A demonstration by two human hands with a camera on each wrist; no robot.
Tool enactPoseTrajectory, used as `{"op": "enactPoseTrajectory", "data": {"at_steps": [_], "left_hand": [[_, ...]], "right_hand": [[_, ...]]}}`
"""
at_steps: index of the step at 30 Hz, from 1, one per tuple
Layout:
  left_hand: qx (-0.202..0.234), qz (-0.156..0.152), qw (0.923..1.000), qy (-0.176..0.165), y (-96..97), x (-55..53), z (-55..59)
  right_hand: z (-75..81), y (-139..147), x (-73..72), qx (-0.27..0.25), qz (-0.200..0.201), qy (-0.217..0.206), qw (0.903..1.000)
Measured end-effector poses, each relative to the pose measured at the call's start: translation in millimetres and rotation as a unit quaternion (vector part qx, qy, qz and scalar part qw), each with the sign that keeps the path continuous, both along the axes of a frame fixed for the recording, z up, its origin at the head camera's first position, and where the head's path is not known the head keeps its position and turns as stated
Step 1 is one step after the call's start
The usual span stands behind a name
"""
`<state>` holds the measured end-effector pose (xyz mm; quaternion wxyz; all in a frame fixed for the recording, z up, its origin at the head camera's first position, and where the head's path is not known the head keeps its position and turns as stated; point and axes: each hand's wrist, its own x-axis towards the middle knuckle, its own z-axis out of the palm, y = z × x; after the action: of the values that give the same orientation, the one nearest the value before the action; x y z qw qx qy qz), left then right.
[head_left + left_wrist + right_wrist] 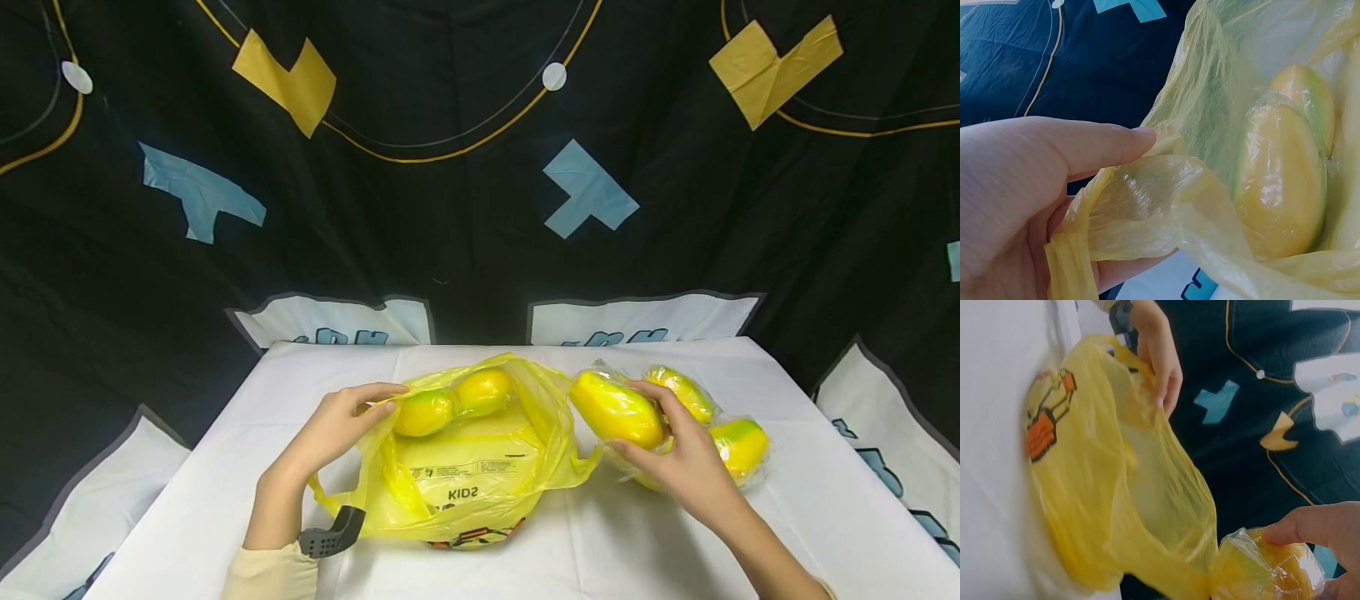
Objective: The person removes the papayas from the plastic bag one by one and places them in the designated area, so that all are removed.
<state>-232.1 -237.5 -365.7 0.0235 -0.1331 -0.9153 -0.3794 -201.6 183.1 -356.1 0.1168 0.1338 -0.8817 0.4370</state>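
Observation:
A yellow plastic bag (472,467) stands with its mouth spread open on the table. My left hand (333,433) pinches the bag's left rim between thumb and fingers; in the left wrist view a fold of the bag (1141,200) lies in its grip. Inside the bag are two mangoes (1282,181) in clear wrap. My right hand (686,458) grips another wrapped mango (617,408) just beside the bag's right rim. In the right wrist view this mango (1266,569) is partly cut off by the frame's bottom edge.
More wrapped mangoes, one at the back (682,393) and one nearer (741,448), lie right of my right hand. Part of another yellow fruit shows beneath that hand. A white cloth (600,550) covers the table, and a dark patterned curtain (450,233) hangs behind it.

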Motion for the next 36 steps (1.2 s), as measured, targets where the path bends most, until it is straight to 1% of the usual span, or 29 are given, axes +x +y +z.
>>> {"op": "enactPoseTrajectory", "data": {"at_steps": [4,13,17,26,32,36], "left_hand": [[0.0,-0.002,1.0,0.001,0.2,0.0,-0.4],[0.001,0.0,1.0,-0.003,1.3,0.8,-0.3],[0.001,0.001,1.0,-0.004,2.3,1.0,-0.1],[0.001,0.007,0.9999,-0.01,3.6,1.3,1.2],[0.001,0.005,1.0,-0.009,3.4,1.0,0.8],[0.001,0.002,1.0,-0.006,3.0,1.0,1.0]], "right_hand": [[0.0,12,-0.4,0.01,-0.022,0.011,0.9996],[-0.9,40,-3.4,0.025,-0.07,-0.014,0.9971],[-5.0,51,-7.0,0.039,-0.086,-0.009,0.9955],[-16.1,71,-18.3,0.056,-0.11,-0.012,0.9922],[-23.1,86,-29.1,0.049,-0.142,-0.027,0.9882],[-28.6,96,-36.6,0.048,-0.164,-0.027,0.985]]}}
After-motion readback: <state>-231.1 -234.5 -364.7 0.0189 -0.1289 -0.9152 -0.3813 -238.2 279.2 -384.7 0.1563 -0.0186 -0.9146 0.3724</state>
